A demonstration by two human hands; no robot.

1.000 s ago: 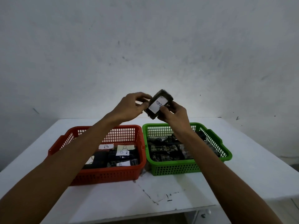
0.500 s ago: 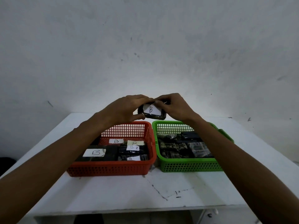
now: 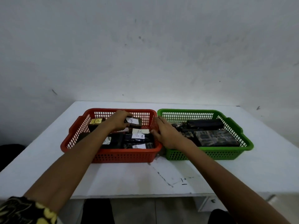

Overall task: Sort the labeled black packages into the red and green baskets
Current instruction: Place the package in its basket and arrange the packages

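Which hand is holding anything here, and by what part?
The left hand grips a B-labeled black package by its left end, inside the red basket. The right hand holds nothing.

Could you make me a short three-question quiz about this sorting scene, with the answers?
1. True or false: the left hand holds a black package over the red basket.
2. Which letter is on that package's label?
3. The right hand rests: (a) inside the green basket, (b) on the rims where the baskets meet, (c) flat on the table.

Key: 1 true; 2 B; 3 b.
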